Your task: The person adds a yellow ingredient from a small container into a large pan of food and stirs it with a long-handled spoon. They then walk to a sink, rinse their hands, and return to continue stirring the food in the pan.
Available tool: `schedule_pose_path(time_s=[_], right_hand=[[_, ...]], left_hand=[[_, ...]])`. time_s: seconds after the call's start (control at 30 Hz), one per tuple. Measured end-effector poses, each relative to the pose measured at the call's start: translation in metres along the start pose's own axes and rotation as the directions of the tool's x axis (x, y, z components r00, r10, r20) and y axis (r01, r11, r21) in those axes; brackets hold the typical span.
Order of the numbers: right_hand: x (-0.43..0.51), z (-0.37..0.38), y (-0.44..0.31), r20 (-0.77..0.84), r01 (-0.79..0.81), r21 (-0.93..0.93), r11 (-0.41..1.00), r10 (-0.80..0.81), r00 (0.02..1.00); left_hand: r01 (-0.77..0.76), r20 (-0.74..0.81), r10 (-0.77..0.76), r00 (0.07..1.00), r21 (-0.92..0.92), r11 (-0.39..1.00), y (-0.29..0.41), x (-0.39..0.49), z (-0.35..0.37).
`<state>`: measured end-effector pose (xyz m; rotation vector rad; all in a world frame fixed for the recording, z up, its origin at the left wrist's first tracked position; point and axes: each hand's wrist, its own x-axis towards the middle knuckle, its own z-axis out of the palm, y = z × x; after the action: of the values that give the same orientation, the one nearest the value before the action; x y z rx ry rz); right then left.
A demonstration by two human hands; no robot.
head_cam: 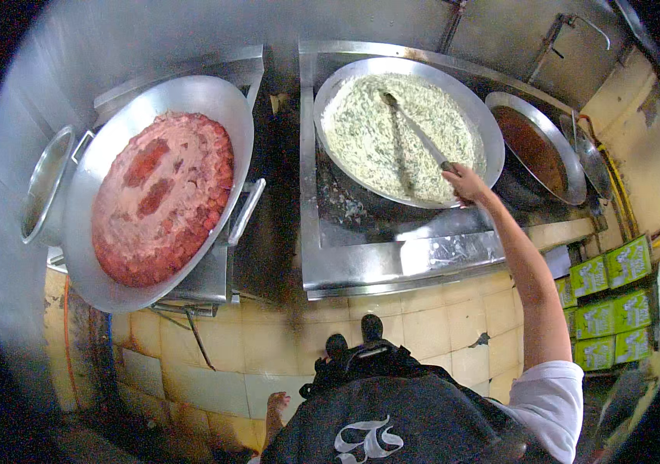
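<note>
My right hand [465,184] grips the handle end of a long metal stirring utensil [422,134] at the near right rim of a wide metal pan [495,136]. The utensil's head dips into a pale, creamy mixture flecked with green [359,139] that fills much of this pan. Down at my left side hangs my left hand [279,399], over the tiled floor, its fingers loosely curled and no object visible in it. To the left, a large metal pan [190,93] holds a red, chunky food with pinkish foam [161,197].
A pan of brown liquid [530,148] stands right of the middle pan, beside a round metal lid [592,156]. A smaller metal pot [45,185] is at far left. The stove's steel front edge [364,267] lies before me. Green boxes [611,301] are stacked at the right.
</note>
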<state>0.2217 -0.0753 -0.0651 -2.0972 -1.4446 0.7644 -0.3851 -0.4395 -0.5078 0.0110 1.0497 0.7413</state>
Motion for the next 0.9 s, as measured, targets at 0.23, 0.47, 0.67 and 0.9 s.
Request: schedule_pose_path(time_s=[0.23, 0.47, 0.67, 0.9], right_hand=[[-0.058, -0.014, -0.019, 0.167, 0.109, -0.274, 0.956, -0.064, 0.984], [-0.185, -0.086, -0.037, 0.112, 0.054, -0.59, 0.806, 0.015, 0.994], [-0.222, -0.145, -0.014, 0.018, 0.036, -0.848, 0.529, -0.038, 0.999], [-0.107, -0.147, 0.045, -0.014, 0.027, -0.978, 0.206, -0.194, 0.981]], left_hand=[[0.055, -0.268, 0.147, 0.952, 0.625, 0.779, 0.018, 0.0, 0.037], [-0.047, -0.068, 0.115, 0.991, 0.628, 0.777, 0.071, 0.036, 0.099], [0.059, 0.118, -0.106, 0.987, 0.343, 0.937, 0.068, 0.1, 0.104], [0.059, -0.151, -0.013, 0.988, 0.301, 0.952, 0.021, 0.077, 0.104]])
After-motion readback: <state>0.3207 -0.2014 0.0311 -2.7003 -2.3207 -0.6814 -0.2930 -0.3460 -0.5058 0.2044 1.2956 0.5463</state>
